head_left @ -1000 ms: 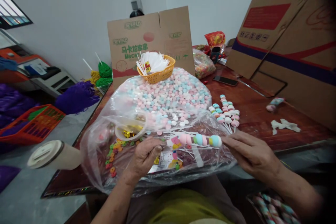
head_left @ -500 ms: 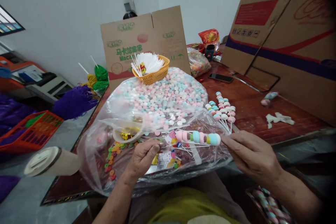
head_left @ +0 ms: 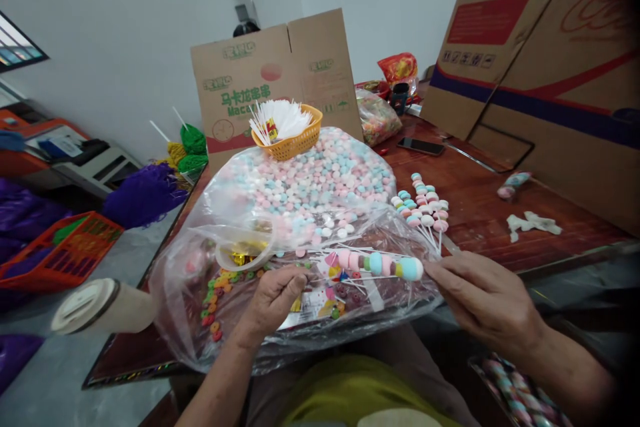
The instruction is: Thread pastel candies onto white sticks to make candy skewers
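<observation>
A marshmallow skewer [head_left: 383, 263] in pink, blue and white, with small coloured rings between the pieces, spans the space between my hands above the plastic sheet. Pinched fingers of my left hand [head_left: 274, 299] are at its stick end, though the bit between thumb and forefinger is hard to make out. My right hand [head_left: 487, 297] has its fingertips closed at the white far end. Below the skewer lie thin white sticks [head_left: 395, 278] and brown rings [head_left: 355, 295]. Coloured rings [head_left: 213, 310] form a curved row to the left, near a clear round tub [head_left: 245, 257] with gold ties.
Behind is a large bag of marshmallows [head_left: 320, 180], with a yellow basket [head_left: 295, 145] of white sticks on top. Finished skewers [head_left: 425, 207] lie at right, near a phone [head_left: 421, 147]. Cardboard [head_left: 550, 80] stands at right; a lidded cup [head_left: 107, 307] is at left.
The marshmallow skewer has shifted slightly to the right and its coloured rings sit a little differently. Both hands stay almost where they were, still closed.
</observation>
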`<state>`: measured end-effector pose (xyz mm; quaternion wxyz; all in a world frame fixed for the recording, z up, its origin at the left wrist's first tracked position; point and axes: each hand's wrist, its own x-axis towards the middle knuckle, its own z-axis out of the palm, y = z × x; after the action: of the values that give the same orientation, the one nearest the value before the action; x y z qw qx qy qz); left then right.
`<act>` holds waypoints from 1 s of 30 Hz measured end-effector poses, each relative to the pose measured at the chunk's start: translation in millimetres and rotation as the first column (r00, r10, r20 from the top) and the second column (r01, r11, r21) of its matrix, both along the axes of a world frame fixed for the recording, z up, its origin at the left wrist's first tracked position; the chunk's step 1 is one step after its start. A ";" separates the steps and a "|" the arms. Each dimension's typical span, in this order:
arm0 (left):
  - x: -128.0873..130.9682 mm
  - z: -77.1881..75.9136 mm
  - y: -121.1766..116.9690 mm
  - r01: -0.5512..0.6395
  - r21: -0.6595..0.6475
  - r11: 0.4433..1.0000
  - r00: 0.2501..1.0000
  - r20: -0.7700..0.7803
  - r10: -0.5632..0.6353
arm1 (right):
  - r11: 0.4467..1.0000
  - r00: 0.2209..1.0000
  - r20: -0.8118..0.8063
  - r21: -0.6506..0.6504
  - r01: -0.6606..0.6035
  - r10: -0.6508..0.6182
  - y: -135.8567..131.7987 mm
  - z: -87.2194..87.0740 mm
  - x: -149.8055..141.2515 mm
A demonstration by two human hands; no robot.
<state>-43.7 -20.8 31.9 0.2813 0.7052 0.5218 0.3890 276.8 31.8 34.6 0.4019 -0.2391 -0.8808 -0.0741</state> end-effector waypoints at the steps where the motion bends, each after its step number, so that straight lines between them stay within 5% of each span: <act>1: -0.5 -0.6 0.2 -0.027 0.009 1.000 0.999 -0.028 0.027 | 1.000 1.000 0.013 0.013 -0.008 0.008 -0.6 0.0 1.1; 7: 1.3 -0.6 0.8 -0.036 0.046 0.998 0.987 -0.157 0.043 | 0.999 0.997 0.076 0.047 -0.001 -0.002 -1.3 5.5 8.2; 15: 4.5 -2.9 -2.7 -0.003 -0.019 1.000 1.000 0.030 0.003 | 0.993 0.993 -0.061 -0.062 0.098 -0.102 -5.9 -6.1 6.8; 23: 6.3 -1.4 0.1 -0.127 -0.044 0.991 0.992 -0.017 0.126 | 0.991 0.994 0.037 0.086 0.102 -0.105 -10.7 -10.1 7.0; 30: 11.2 -3.2 -0.2 -0.034 -0.080 0.996 0.999 0.020 0.036 | 0.995 0.995 0.063 0.063 0.074 -0.078 -10.5 -13.0 11.9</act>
<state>-32.5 -21.0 28.7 0.3078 0.6801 0.5461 0.3802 288.6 21.3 21.6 0.3770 -0.2578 -0.8810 -0.1239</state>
